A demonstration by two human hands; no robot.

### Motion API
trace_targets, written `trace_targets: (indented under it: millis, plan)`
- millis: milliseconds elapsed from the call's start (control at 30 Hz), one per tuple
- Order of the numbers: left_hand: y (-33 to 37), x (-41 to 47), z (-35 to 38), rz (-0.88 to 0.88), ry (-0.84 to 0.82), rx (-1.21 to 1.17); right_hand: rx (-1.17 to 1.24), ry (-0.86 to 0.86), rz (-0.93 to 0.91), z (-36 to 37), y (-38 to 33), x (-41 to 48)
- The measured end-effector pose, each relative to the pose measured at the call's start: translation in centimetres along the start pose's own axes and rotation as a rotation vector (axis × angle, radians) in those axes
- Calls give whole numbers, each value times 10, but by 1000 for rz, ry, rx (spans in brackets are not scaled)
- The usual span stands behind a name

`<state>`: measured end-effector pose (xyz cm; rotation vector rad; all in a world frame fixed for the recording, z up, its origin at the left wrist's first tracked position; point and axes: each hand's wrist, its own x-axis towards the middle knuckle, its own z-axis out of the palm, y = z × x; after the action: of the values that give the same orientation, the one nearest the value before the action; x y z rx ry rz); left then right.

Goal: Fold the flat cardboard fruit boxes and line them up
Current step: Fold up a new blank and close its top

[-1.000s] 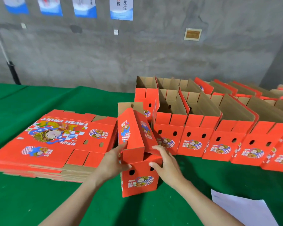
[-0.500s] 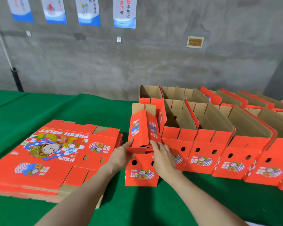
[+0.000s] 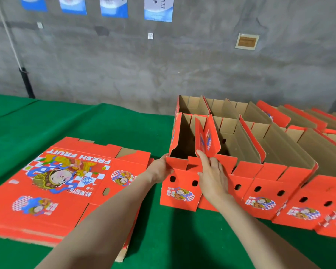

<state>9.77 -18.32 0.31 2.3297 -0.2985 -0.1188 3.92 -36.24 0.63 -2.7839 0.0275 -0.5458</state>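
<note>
- We see the left hand reach in from the lower left, forearm outstretched. Its thumb and fingers pinch the near left corner of the half-folded box.
- The right hand lies flat against the box's front wall, fingers straight and holding nothing, its fingertips touching the upright inner flap.
- The box stands on the green table, between the stack of flat boxes and the row of folded boxes, touching the nearest of them.
</note>
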Motion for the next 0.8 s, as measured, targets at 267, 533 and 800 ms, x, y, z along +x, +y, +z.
trace_targets:
  millis: [267,533,800]
  plan:
    - [-1,10,6,-35,54,-55,-133,3,-194,4,-18,3]
    - [-62,-42,-9,-96,-2,230,36,70,-218,3,-48,-22]
    - [-172,-134,-53,-430,20,671,221,-9,-434,35,-86,-65]
